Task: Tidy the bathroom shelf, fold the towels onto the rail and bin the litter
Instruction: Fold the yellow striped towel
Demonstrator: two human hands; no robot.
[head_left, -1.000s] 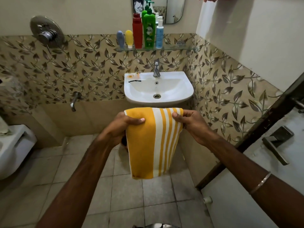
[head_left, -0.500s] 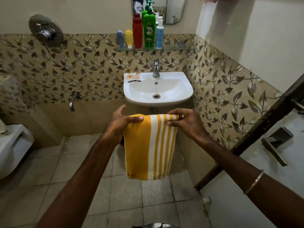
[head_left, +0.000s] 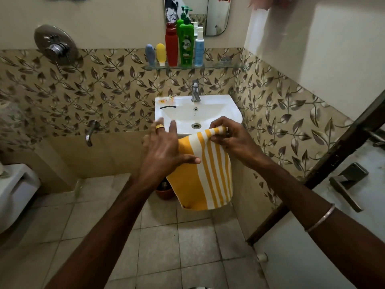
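My right hand point(head_left: 231, 140) pinches the soft, light yellow-and-white striped cotton towel's point(head_left: 208, 174) top corner; my left hand point(head_left: 164, 149), fingers spread, steadies its limp near edge.

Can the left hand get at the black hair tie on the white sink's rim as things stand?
Probably yes. The left hand is open, only its thumb on the yellow-and-white striped towel, and nothing lies between it and the black hair tie on the white sink.

Bottles point(head_left: 184, 46) on shelf point(head_left: 220, 65) above sink point(head_left: 225, 108)
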